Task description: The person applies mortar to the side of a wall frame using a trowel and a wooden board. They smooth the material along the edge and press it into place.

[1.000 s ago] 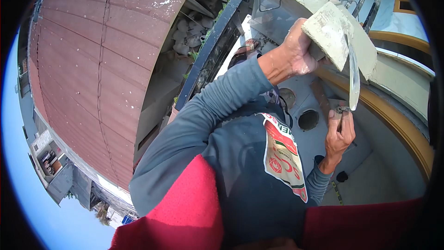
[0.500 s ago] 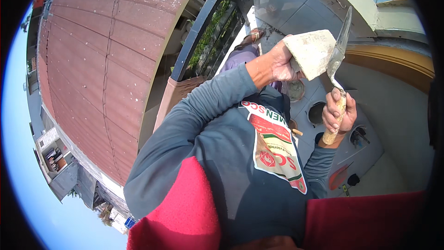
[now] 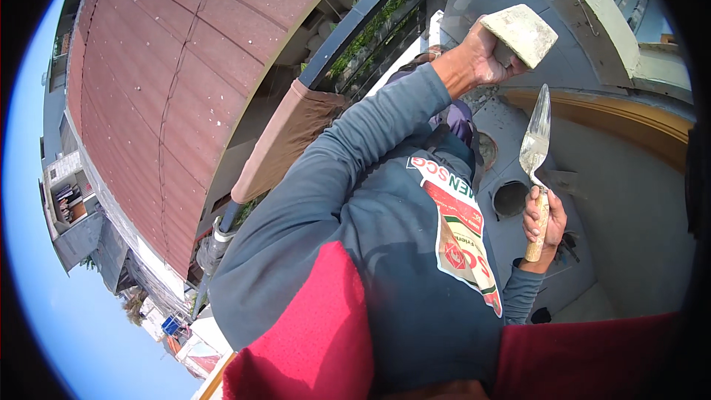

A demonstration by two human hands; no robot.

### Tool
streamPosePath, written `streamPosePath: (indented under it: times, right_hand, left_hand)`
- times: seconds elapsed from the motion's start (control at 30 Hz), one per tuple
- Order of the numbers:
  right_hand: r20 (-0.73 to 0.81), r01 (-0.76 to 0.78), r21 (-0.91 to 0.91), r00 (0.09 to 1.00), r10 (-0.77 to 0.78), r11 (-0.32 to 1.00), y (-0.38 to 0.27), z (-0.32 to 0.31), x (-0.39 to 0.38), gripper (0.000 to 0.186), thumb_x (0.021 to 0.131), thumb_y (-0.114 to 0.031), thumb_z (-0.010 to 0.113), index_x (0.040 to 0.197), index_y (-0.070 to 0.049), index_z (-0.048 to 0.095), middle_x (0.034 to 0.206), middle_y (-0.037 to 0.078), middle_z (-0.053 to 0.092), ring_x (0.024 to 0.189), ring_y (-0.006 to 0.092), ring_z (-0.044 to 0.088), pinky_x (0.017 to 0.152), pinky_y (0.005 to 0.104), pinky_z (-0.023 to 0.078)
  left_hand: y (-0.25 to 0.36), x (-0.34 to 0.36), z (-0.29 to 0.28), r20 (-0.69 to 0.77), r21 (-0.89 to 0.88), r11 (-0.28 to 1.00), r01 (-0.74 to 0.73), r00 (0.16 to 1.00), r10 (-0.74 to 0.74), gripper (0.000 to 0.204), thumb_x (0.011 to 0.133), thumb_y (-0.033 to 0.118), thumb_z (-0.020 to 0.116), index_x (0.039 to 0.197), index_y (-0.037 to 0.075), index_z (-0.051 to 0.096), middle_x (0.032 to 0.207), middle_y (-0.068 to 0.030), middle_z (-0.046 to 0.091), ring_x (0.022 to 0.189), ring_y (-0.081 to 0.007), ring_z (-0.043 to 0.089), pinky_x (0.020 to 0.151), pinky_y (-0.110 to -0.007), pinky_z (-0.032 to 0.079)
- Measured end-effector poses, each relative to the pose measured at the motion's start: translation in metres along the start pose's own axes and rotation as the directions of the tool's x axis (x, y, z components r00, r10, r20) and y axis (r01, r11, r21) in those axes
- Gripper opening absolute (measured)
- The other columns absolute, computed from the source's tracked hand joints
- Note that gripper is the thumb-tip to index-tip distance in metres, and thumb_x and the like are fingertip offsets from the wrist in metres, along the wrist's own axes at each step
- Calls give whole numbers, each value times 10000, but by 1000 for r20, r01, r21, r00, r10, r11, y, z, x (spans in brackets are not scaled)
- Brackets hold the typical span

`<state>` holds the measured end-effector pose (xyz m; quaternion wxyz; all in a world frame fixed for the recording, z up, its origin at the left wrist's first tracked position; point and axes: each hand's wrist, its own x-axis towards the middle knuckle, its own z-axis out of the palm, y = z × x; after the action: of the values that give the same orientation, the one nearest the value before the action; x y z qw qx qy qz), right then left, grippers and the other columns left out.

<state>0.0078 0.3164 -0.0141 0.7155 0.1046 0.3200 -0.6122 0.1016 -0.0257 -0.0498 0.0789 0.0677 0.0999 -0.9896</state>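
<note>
Up in the right half of the view, my left hand (image 3: pixel 481 59) is closed on a pale, mortar-crusted flat board (image 3: pixel 524 33). Its broad face is turned away from my palm, and I cannot see clearly how it is gripped. Lower and further right, my right hand (image 3: pixel 545 224) wraps round the wooden handle of a pointed trowel (image 3: pixel 535 141). The trowel stands nearly upright, its metal blade smeared with grey mortar. A gap separates the blade from the board.
A dark bucket (image 3: pixel 510 198) and a round mortar-stained container (image 3: pixel 486 151) stand on the tiled floor below my hands. A dark metal railing (image 3: pixel 389 11), with brown cloth (image 3: pixel 296 130) nearby, borders a reddish roof (image 3: pixel 215 67). To the right are a pale wall (image 3: pixel 637 200) and an ochre curved edge (image 3: pixel 615 115).
The trowel blade has come away from the board. My left hand has moved the board up and to the right, while my right hand has lowered the trowel. The whole view has shifted somewhat.
</note>
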Motion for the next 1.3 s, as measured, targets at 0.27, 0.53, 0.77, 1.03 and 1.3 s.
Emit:
streamPosePath:
  times: [0.27,0.53,0.77,1.03,1.3]
  right_hand:
    - [-219,243,-631,855,-470,737,2,31,30,350,977,-296,507,1091,34,535,739,56,545,484,98,510,393,209,434]
    - [-204,186,-818,790,-578,543,10,3,47,277,973,-224,545,1129,3,571,801,54,592,547,85,544,446,213,452]
    - [-217,74,-925,702,-678,373,5,12,49,275,952,-201,594,1125,12,598,803,44,599,566,84,552,468,221,465]
    - [255,-59,-950,422,-870,-307,2,44,32,202,841,-79,683,971,63,620,799,155,592,668,280,568,630,363,457]
    - [353,-160,-897,303,-886,-412,-31,77,-1,182,793,-42,706,929,55,634,873,177,642,726,323,624,658,356,492]
  left_hand:
    - [-28,-14,-67,-76,45,992,120,990,-116,352,931,366,456,1160,153,617,1088,-60,683,934,-222,679,547,-314,509]
    - [-53,-18,-104,-142,42,985,168,977,-161,289,924,339,459,1036,164,660,979,-39,712,843,-206,694,550,-335,519]
    - [-43,-20,-99,-165,13,987,163,974,-158,277,926,331,459,1039,169,654,987,-43,708,852,-216,690,563,-345,524]
    - [-13,-29,-38,-216,149,985,83,975,-49,391,933,255,454,1210,12,584,1154,-158,670,989,-270,696,784,-451,600]
    - [29,-5,25,-77,34,968,250,966,-247,508,963,308,449,1363,-6,459,1334,-290,511,1109,-443,598,853,-558,546]
